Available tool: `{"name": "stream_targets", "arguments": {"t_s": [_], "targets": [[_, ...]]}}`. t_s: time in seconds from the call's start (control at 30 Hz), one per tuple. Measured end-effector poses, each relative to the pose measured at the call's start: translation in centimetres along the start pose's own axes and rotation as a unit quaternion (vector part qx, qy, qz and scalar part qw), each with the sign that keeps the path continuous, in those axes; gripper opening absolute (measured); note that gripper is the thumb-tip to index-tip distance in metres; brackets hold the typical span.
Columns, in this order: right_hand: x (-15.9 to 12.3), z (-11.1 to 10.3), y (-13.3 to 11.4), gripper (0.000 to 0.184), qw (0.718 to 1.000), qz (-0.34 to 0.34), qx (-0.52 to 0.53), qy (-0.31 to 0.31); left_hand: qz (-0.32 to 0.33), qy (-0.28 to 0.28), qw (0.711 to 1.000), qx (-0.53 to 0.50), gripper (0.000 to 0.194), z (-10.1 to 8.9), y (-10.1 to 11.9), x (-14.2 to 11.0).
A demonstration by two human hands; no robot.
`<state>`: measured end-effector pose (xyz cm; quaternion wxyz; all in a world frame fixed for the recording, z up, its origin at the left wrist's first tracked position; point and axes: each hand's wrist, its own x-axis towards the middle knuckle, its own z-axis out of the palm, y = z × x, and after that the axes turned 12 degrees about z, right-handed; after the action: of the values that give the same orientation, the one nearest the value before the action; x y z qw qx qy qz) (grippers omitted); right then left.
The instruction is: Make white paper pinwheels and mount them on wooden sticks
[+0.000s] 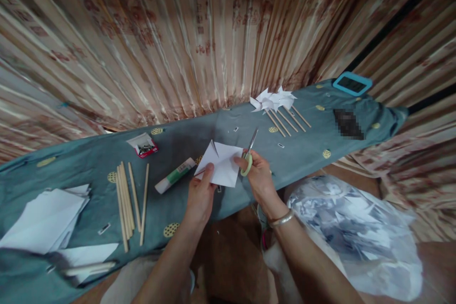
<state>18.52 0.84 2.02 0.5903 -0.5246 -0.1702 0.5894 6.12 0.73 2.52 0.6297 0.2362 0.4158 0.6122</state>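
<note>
White sheet (224,166), slit at its corners, at frame centre: pinched by the left hand (202,194) at its lower left and by the right hand (257,171) at its right edge. Green-handled scissors (248,156), blades upward, held in the right hand's fingers.

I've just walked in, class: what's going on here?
A person's left hand holds a white paper square, slit at two corners; the right hand holds green-handled scissors, blades pointing away from the paper. Paper pinwheels lie near the far edge. Loose wooden sticks and stacked paper lie to the left.
</note>
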Motion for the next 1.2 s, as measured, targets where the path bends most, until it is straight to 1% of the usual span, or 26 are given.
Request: {"name": "stream_targets", "arguments": {"t_s": [0.07, 0.17, 0.37, 0.47, 0.53, 0.7, 0.83, 0.9, 0.97, 1.1, 1.2], "targets": [[0.1, 0.0, 0.0, 0.034, 1.0, -0.002, -0.013, 0.001, -0.007, 0.012, 1.0, -0.003, 0.045, -0.1, 0.1, 0.5], [0.0, 0.1, -0.3, 0.033, 0.999, -0.007, -0.036, -0.004, -0.009, 0.008, 1.0, 0.0, 0.044, -0.6, 0.1, 0.9], [-0.4, -0.1, -0.4, 0.037, 0.996, 0.008, -0.084, -0.015, 0.028, 0.029, 0.999, 0.0, 0.036, -1.6, 0.8, 1.9], [-0.7, -0.4, 0.0, 0.04, 0.993, 0.021, -0.115, -0.033, 0.036, 0.05, 0.998, -0.005, 0.026, -1.8, 1.2, 2.3], [-0.9, -0.6, 0.2, 0.042, 0.99, 0.033, -0.132, -0.048, 0.039, 0.055, 0.998, -0.005, 0.023, -1.9, 1.3, 2.6], [-2.2, -0.9, 0.2, 0.038, 0.979, 0.05, -0.173, -0.097, 0.05, 0.049, 0.998, -0.008, 0.028, -2.4, 1.0, 3.0], [-3.7, -1.6, 0.9, 0.036, 0.965, 0.091, -0.197, -0.149, 0.064, 0.061, 0.996, -0.001, 0.033, -2.9, 1.0, 3.2], [-4.4, -2.1, 1.4, 0.034, 0.951, 0.12, -0.214, -0.187, 0.066, 0.068, 0.995, 0.007, 0.033, -3.0, 1.2, 3.2], [-5.0, -2.4, 1.8, 0.034, 0.935, 0.141, -0.238, -0.221, 0.065, 0.06, 0.996, 0.015, 0.033, -2.9, 1.4, 3.2], [-5.2, -2.4, 2.1, 0.037, 0.915, 0.161, -0.275, -0.248, 0.054, 0.047, 0.997, 0.006, 0.042, -2.8, 1.6, 3.0], [-5.0, -2.2, 2.0, 0.043, 0.903, 0.179, -0.291, -0.259, 0.061, 0.043, 0.997, 0.003, 0.042, -2.7, 1.5, 2.8]]}}
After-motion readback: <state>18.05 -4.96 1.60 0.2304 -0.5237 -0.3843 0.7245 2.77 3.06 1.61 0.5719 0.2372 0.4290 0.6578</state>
